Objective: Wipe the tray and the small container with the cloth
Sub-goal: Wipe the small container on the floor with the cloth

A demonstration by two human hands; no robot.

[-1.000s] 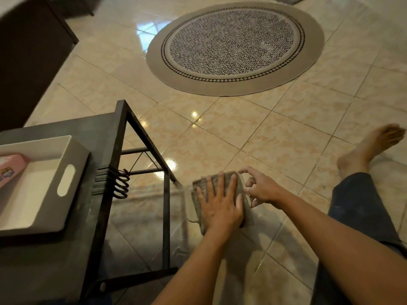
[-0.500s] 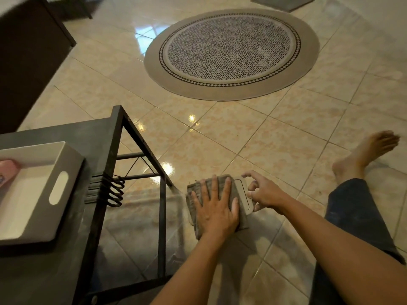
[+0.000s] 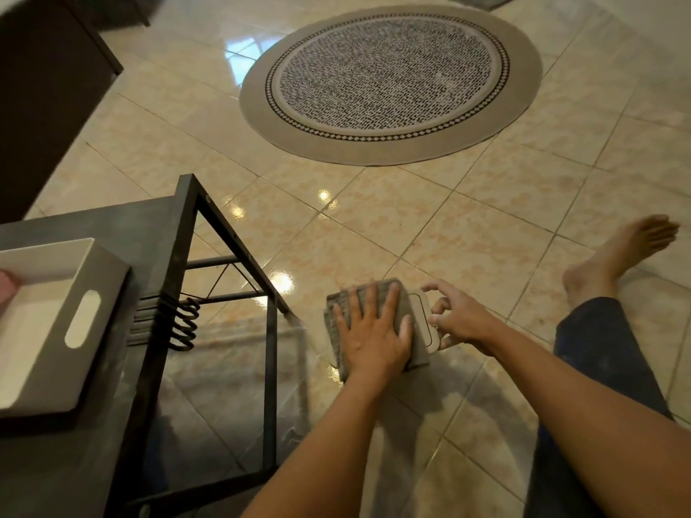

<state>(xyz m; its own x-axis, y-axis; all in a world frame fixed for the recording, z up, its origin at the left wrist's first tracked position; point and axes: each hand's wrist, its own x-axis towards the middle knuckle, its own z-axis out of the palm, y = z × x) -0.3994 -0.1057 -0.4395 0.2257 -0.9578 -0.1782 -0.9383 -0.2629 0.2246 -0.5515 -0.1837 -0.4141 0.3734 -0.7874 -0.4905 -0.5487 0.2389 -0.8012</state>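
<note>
On the floor tiles lies the small container (image 3: 424, 320), a flat, pale, rounded piece. A folded grey cloth (image 3: 419, 353) covers most of it. My left hand (image 3: 370, 330) presses flat on the cloth with fingers spread. My right hand (image 3: 460, 319) steadies the container's right edge with its fingertips. The white tray (image 3: 108, 286) with a slot handle sits on the dark table (image 3: 149, 233) at the left, apart from both hands. A pink object (image 3: 7, 289) lies in it, cut off by the frame edge.
Black coiled hooks (image 3: 183, 323) hang on the table's metal frame. A round patterned rug (image 3: 389, 84) lies farther out on the tiles. A dark cabinet (image 3: 48, 87) stands at the far left. My leg and bare foot (image 3: 617, 256) stretch out at the right.
My left hand has slid the cloth a little to the left, uncovering the container's right edge. My right hand now touches that edge.
</note>
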